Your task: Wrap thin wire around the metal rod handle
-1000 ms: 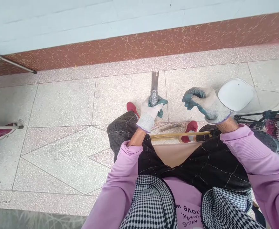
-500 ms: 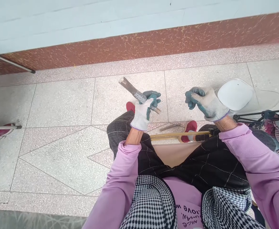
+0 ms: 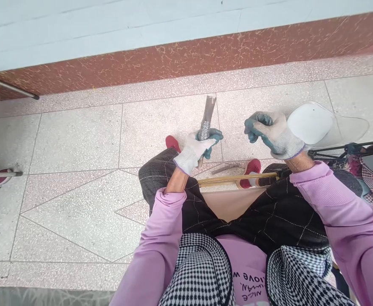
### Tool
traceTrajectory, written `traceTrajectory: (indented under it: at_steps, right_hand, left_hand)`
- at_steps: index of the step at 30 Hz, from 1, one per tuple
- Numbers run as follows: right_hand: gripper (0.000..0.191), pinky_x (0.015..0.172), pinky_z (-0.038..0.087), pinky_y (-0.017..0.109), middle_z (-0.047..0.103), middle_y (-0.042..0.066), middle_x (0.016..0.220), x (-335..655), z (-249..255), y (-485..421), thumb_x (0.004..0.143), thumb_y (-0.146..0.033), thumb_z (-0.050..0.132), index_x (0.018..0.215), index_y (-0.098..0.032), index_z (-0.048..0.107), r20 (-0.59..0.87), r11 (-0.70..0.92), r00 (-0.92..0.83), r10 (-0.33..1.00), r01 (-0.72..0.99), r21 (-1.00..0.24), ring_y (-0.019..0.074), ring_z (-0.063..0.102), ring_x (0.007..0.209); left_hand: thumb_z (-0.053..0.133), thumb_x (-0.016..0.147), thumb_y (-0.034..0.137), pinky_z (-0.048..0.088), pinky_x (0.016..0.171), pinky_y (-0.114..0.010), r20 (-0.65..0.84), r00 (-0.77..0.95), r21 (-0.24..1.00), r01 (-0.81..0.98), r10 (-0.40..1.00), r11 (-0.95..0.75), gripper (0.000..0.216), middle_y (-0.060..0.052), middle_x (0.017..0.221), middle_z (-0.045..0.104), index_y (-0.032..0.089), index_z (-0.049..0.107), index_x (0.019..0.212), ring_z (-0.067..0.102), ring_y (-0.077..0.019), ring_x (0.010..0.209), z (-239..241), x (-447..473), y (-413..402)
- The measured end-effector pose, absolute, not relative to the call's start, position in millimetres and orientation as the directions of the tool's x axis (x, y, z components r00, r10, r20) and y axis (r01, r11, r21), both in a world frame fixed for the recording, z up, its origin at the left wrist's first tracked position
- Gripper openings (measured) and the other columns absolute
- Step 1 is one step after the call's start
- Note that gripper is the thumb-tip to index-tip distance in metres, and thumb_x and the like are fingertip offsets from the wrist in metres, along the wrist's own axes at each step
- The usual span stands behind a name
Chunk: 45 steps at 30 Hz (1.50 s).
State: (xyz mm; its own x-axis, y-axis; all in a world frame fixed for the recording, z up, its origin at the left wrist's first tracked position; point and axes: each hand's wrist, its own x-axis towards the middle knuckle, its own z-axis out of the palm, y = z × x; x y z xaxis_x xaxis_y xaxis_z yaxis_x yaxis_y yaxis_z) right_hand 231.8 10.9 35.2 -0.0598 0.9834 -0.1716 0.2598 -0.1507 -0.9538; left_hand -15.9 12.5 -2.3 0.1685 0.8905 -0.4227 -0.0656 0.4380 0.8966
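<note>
My left hand [image 3: 199,146], in a white glove with green coated fingers, is closed round a wooden stick [image 3: 209,108]. Shiny thin metal wire [image 3: 204,129] is wound in many turns about the stick above the grip, and the stick's lower end pokes out beneath the hand. To the right, apart from the stick, my right hand [image 3: 271,131] wears the same kind of glove. Its fingers are curled together in a pinch; what lies between them, if anything, is too fine to make out.
A white rounded panel [image 3: 310,123] stands on the right beside a black metal frame [image 3: 329,149]. Another thin stick [image 3: 226,168] lies on the tiled floor between my red shoes [image 3: 252,168]. A metal leg [image 3: 14,86] reaches in at left, and a wall [image 3: 180,59] runs along the far side.
My left hand has turned the stick from leaning left to nearly upright, tipped slightly right, and shifted a little right. My right hand keeps its pinch in nearly the same spot.
</note>
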Motion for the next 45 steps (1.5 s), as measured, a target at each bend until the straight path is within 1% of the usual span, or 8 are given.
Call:
traceTrajectory:
  at_steps: [8,11,14,21,25,34,38,45]
  right_hand:
    - [0.017,0.053,0.045,0.035,0.068,0.004,0.07,224.6,52.3,-0.9,0.096,-0.033,0.079,0.08,-0.028,0.073,-0.179,-0.138,-0.108,0.978,0.313,-0.94,0.0181,0.059,0.062]
    - [0.011,0.057,0.053,0.034,0.078,0.004,0.086,224.0,51.4,-0.4,0.093,-0.039,0.082,0.096,-0.029,0.078,-0.158,-0.135,-0.107,0.982,0.189,-0.973,0.0189,0.065,0.068]
    - [0.032,0.056,0.057,0.032,0.083,0.004,0.101,221.5,41.8,3.0,0.093,-0.045,0.083,0.12,-0.03,0.077,-0.164,-0.163,-0.074,0.984,0.013,-0.987,0.017,0.067,0.066]
    - [0.039,0.045,0.051,0.025,0.084,0.009,0.096,212.4,2.7,6.7,0.081,-0.04,0.091,0.109,-0.017,0.077,-0.488,-0.512,-0.171,0.856,-0.138,-0.848,0.0122,0.063,0.053]
    - [0.036,0.044,0.049,0.023,0.082,0.007,0.091,214.7,-9.4,10.5,0.083,-0.044,0.088,0.106,-0.019,0.076,-0.539,-0.565,-0.168,0.825,-0.237,-0.791,0.0121,0.064,0.054]
    - [0.048,0.047,0.05,0.025,0.074,0.004,0.076,194.6,15.7,-4.8,0.074,-0.063,0.096,0.088,-0.02,0.08,-0.437,-0.46,-0.247,0.865,-0.046,-0.887,0.012,0.06,0.054]
    - [0.036,0.047,0.048,0.023,0.071,0.002,0.07,193.4,26.9,-7.8,0.073,-0.048,0.096,0.084,-0.019,0.079,-0.457,-0.463,-0.213,0.864,0.023,-0.886,0.0101,0.056,0.053]
    - [0.002,0.051,0.049,0.025,0.07,0.001,0.071,204.0,38.7,-2.7,0.081,-0.021,0.08,0.081,-0.022,0.078,-0.388,-0.375,-0.191,0.902,0.101,-0.922,0.0114,0.057,0.056]
  left_hand:
    - [0.081,0.094,0.016,0.035,0.037,-0.022,-0.536,0.386,0.834,0.102,0.751,0.542,0.005,-0.008,0.076,0.08,0.013,0.078,0.091,0.051,-0.0081,0.041,0.8,-8.3,7.8]
    - [0.079,0.091,0.018,0.039,0.04,-0.021,-0.511,0.423,0.836,0.041,0.748,0.548,0.005,-0.006,0.073,0.077,0.014,0.077,0.092,0.052,-0.0078,0.043,-3.1,-10.5,6.0]
    - [0.078,0.085,0.018,0.041,0.041,-0.021,-0.472,0.396,0.849,-0.036,0.788,0.527,0.008,-0.004,0.071,0.074,0.014,0.074,0.09,0.052,-0.0076,0.044,-6.8,-10.9,6.1]
    - [0.08,0.074,0.027,0.046,0.043,-0.023,-0.362,0.319,0.89,-0.16,0.876,0.426,0.023,-0.002,0.072,0.073,0.016,0.069,0.091,0.056,-0.0098,0.047,-10.8,-12.9,9.7]
    - [0.08,0.07,0.029,0.044,0.044,-0.022,-0.349,0.263,0.885,-0.222,0.9,0.408,0.028,-0.001,0.072,0.07,0.018,0.068,0.092,0.059,-0.0109,0.052,-11.0,-15.6,11.1]
    - [0.08,0.07,0.024,0.048,0.043,-0.022,-0.312,0.231,0.926,-0.141,0.922,0.349,0.019,-0.001,0.071,0.072,0.016,0.072,0.086,0.06,-0.0103,0.051,-11.0,-10.8,9.9]
    - [0.08,0.071,0.018,0.05,0.044,-0.021,-0.28,0.243,0.941,-0.122,0.929,0.315,0.016,-0.002,0.075,0.075,0.015,0.075,0.086,0.061,-0.0098,0.052,-8.5,-8.5,5.9]
    - [0.079,0.086,0.014,0.046,0.042,-0.02,-0.479,0.259,0.859,-0.059,0.839,0.509,0.006,0.001,0.064,0.068,0.014,0.073,0.089,0.058,-0.0092,0.045,-0.3,-6.8,6.5]
